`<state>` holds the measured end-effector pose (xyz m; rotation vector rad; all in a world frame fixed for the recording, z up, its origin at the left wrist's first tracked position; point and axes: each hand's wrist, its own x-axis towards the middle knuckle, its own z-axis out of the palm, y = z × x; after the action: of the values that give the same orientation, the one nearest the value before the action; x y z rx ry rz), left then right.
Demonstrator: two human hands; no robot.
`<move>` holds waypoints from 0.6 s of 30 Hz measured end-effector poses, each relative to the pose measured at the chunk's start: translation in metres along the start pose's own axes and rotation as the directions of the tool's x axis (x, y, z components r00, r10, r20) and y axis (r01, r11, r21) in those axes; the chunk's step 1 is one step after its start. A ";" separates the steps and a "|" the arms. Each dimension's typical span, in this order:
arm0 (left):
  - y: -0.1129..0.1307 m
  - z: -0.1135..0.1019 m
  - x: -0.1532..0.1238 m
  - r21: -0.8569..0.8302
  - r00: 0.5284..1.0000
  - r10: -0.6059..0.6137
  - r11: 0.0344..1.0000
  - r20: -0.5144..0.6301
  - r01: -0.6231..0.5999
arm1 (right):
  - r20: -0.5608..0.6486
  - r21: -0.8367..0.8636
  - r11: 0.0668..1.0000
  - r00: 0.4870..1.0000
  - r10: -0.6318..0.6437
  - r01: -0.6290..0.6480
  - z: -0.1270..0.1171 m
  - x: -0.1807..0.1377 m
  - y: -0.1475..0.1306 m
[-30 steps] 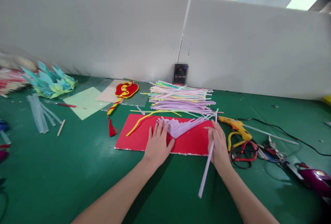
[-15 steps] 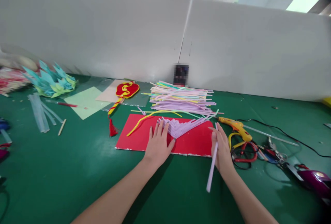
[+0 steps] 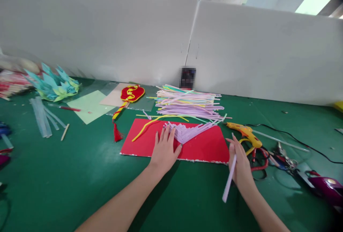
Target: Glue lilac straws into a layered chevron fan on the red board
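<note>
My left hand [image 3: 165, 148] lies flat with fingers spread on a red board [image 3: 144, 132], its fingertips on the left arm of a lilac V of layered pipe cleaners [image 3: 191, 131]. My right hand [image 3: 239, 158] is closed round a lilac pipe cleaner [image 3: 229, 182] just off the board's right edge. That strip slants down toward me, its lower end free above the green table. A bent yellow pipe cleaner [image 3: 144, 128] rests across the board's upper left. Behind the board lies a pile of pastel pipe cleaners [image 3: 187, 103].
A yellow glue gun [image 3: 246, 133], scissors [image 3: 259, 162] and a purple-handled tool [image 3: 325, 187] lie to the right. A red and yellow fan ornament [image 3: 131, 93], green paper [image 3: 91, 107], glue sticks [image 3: 40, 117] and a teal folded-paper piece [image 3: 53, 83] are on the left. A white partition [image 3: 107, 35] stands behind.
My right hand has moved right and slightly toward me with the lilac pipe cleaner, off the board's right edge. My left hand stays in place on the board.
</note>
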<state>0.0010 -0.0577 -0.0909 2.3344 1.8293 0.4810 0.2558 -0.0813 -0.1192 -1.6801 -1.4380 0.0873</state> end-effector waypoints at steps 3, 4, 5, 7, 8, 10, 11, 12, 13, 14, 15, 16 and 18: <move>0.000 0.001 0.000 -0.010 1.000 0.001 1.000 -0.001 -0.001 | 0.016 -0.098 0.990 0.995 -0.099 0.101 -0.010 -0.001 -0.006; 0.000 0.001 0.000 -0.013 1.000 -0.002 1.000 0.001 0.002 | 0.029 -0.123 0.980 0.987 -0.156 0.158 -0.014 0.001 -0.011; 0.000 0.001 0.000 -0.016 1.000 -0.005 1.000 0.004 0.005 | 0.054 -0.139 0.964 0.974 -0.219 0.225 -0.016 0.004 -0.019; 0.000 0.000 0.001 -0.026 1.000 -0.008 1.000 0.007 0.008 | 0.071 -0.155 0.940 0.953 -0.295 0.303 -0.019 0.013 -0.039; -0.001 0.000 0.001 -0.031 1.000 -0.012 0.999 0.004 0.012 | 0.092 -0.172 0.931 0.946 -0.310 0.321 -0.018 0.018 -0.050; -0.001 -0.003 0.001 -0.034 1.000 -0.024 0.999 -0.019 0.024 | 0.101 -0.185 0.919 0.937 -0.335 0.348 -0.012 0.029 -0.070; -0.001 -0.005 0.001 -0.031 0.999 -0.030 0.999 -0.038 0.029 | 0.111 -0.192 0.915 0.934 -0.340 0.356 -0.008 0.033 -0.079; 0.000 -0.007 0.001 -0.027 0.998 -0.030 0.999 -0.064 0.028 | 0.119 -0.208 0.909 0.932 -0.343 0.361 -0.002 0.037 -0.085; 0.001 -0.009 0.000 -0.028 0.996 -0.018 0.999 -0.090 0.016 | 0.143 -0.227 0.903 0.930 -0.340 0.365 0.004 0.039 -0.090; 0.002 -0.011 -0.001 -0.040 0.994 0.008 0.999 -0.113 -0.012 | 0.153 -0.252 0.899 0.932 -0.329 0.359 0.010 0.039 -0.092; 0.004 -0.013 -0.003 -0.070 0.990 0.046 0.996 -0.136 -0.056 | 0.162 -0.282 0.893 0.935 -0.316 0.351 0.016 0.038 -0.093; 0.005 -0.014 -0.005 -0.125 0.985 0.090 0.986 -0.150 -0.109 | 0.170 -0.312 0.885 0.937 -0.305 0.345 0.021 0.035 -0.093; 0.009 -0.014 -0.008 -0.310 0.975 0.150 0.930 -0.165 -0.196 | 0.196 -0.370 0.862 0.936 -0.292 0.346 0.031 0.028 -0.090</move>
<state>0.0026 -0.0687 -0.0764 2.2875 1.4613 0.9140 0.1792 -0.0479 -0.0660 -1.7498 -1.9201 -0.3069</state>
